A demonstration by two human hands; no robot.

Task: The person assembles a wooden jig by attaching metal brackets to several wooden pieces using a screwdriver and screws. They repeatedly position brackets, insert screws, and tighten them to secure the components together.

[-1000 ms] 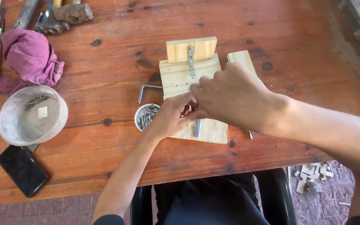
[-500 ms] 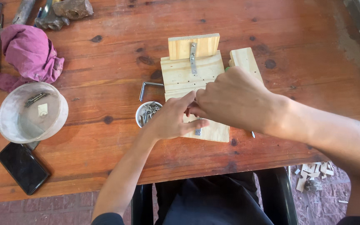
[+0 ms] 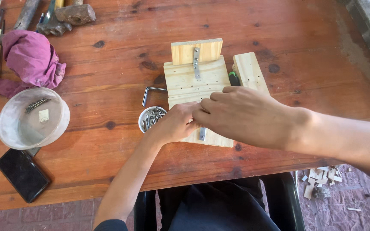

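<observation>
Now, table: a big red-brown wooden table (image 3: pixel 108 179) fills the view, with brick floor past its near edge.
Free room: the far right part of the table is bare.
Wood block: a pale wood block (image 3: pixel 195 81) with a metal strip lies in the middle.
Left side: a white bowl (image 3: pixel 5 128), a pink cloth (image 3: pixel 31 60) and a black phone (image 3: pixel 22 174).
Right hand (image 3: pixel 245 117): over the block, fingers curled; grip cannot be told.
Left hand (image 3: pixel 176 124): on the block's near end, fingers bent narrow.
Small cup (image 3: pixel 150 117): holds screws, just left of the block.
</observation>
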